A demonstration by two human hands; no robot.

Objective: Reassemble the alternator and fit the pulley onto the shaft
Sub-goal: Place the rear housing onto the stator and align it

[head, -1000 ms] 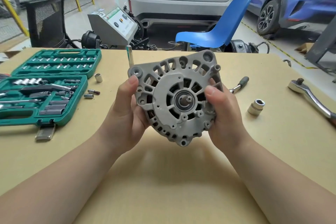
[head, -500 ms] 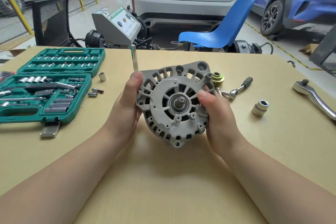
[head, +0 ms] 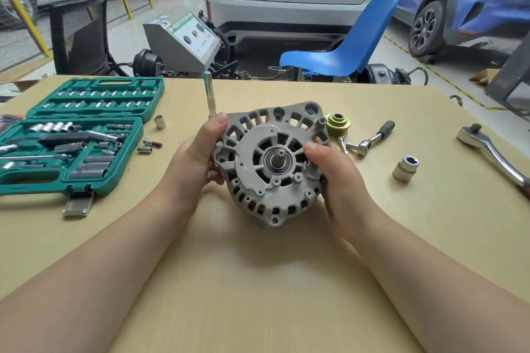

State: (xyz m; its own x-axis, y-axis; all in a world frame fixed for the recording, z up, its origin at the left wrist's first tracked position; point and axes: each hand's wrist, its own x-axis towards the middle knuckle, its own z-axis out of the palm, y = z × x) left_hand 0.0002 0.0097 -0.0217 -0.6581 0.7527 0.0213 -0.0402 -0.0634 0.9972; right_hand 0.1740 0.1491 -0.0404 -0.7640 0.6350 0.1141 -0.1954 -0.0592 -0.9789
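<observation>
Head view: nearest me, my left hand (head: 198,160) and right hand (head: 335,178) grip the alternator (head: 269,163) from either side, thumbs curled over its face, low over the table (head: 258,281), shaft (head: 278,156) bare and pointing up at me. I judge the step to be setting it down steady, shaft up, so that one hand comes free for the pulley (head: 337,124), which lies just beyond the housing on the right. I would keep the housing level and not tip it.

Counts, near to far: one alternator; one big socket (head: 405,168) right; two ratchets, small (head: 370,139) and large (head: 493,149); one pulley; one open socket case (head: 126,140) left; three loose small sockets I can make out beside it; one upright extension (head: 209,96).
</observation>
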